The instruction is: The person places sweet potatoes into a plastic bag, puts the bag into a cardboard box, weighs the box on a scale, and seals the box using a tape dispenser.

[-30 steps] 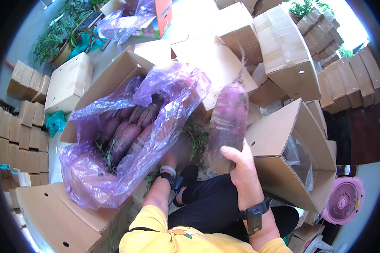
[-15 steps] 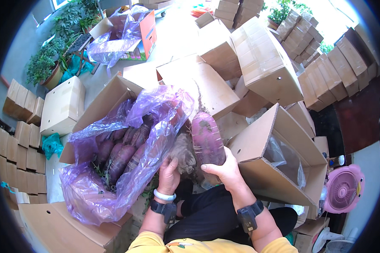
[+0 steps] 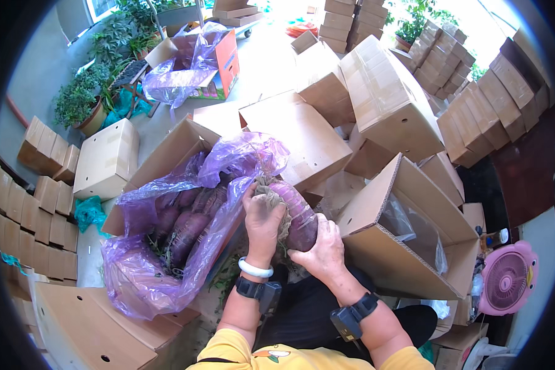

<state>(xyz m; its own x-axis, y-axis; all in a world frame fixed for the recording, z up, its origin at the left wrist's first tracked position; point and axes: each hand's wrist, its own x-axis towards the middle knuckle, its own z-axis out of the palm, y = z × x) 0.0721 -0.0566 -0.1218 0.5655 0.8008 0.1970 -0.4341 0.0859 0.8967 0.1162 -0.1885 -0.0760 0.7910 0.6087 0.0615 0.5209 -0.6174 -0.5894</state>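
A large purple radish (image 3: 299,213) with pale ring marks is held in front of me, tilted with its upper end to the left. My right hand (image 3: 322,250) wraps round its lower end. In my left hand (image 3: 265,219) is a dirty grey-brown rag (image 3: 270,194), pressed against the radish's upper end. Left of my hands stands a cardboard box lined with a crumpled purple plastic bag (image 3: 145,299). Several more purple radishes (image 3: 188,237) lie inside it.
An opened cardboard box (image 3: 370,216) with clear plastic inside tilts at my right. Several cardboard boxes (image 3: 388,92) crowd the far side. A pink fan (image 3: 505,280) stands far right, and box flaps (image 3: 92,327) lie near left. Potted plants (image 3: 83,95) are back left.
The radish has tipped from upright to slanting left. My left hand has risen with the rag to its upper end, and my right hand has turned round its lower end.
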